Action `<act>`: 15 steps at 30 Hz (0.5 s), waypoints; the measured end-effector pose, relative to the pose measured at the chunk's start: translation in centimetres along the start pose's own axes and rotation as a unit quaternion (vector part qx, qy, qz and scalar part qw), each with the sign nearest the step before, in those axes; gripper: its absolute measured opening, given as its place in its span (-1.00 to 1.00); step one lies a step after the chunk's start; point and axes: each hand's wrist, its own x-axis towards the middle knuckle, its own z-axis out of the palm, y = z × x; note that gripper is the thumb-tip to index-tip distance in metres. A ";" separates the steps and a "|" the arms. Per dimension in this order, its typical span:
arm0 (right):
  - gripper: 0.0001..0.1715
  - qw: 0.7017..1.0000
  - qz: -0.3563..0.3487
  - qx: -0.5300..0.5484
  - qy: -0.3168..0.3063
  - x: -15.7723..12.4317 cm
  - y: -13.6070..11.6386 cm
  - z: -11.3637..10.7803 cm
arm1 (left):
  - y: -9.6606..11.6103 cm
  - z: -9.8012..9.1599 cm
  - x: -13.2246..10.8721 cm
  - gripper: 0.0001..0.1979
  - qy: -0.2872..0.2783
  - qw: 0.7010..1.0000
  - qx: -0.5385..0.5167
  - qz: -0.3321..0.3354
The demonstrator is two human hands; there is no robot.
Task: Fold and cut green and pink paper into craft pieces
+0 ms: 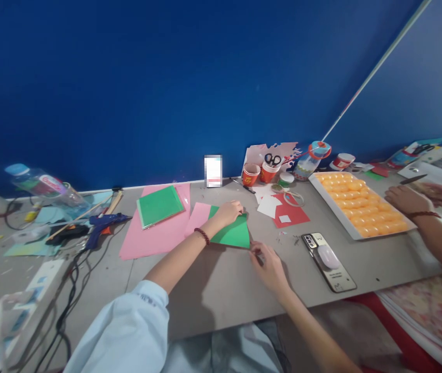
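Note:
A sheet of green paper (230, 234) lies on the table in front of me, partly over a pink piece of paper (198, 216). My left hand (231, 211), with a dark red bead bracelet at the wrist, reaches across the sheet. Its fingers are bent closed at the far right corner of the green paper. At the near right corner, the curled fingers of my right hand (266, 263) pinch the edge. To the left, a stack of green paper (161, 206) rests on larger pink sheets (137, 243).
Left of me are a blue glue gun (102, 228), a plastic bottle (52, 186), cables and a power strip (30, 305). On the right lie a phone (335, 272), red paper (296, 211) and a tray of orange balls (360, 204). A co-worker's hands (407, 199) are beyond it.

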 end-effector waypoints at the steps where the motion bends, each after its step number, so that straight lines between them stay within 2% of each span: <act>1: -0.82 0.999 0.034 -0.001 0.006 0.1 -0.1 0.0 | 0.1 0.1 -0.2 -0.80 0.003 1.000 -0.005 -0.013; 5: -0.69 0.993 0.117 0.012 -0.010 0.6 -0.5 0.1 | 0.3 0.4 -1.4 -0.79 0.018 0.997 -0.024 -0.068; 15: -0.65 0.976 0.171 0.123 -0.053 0.6 -0.8 0.9 | 1.2 -0.1 -3.2 -0.83 0.022 0.985 -0.049 -0.161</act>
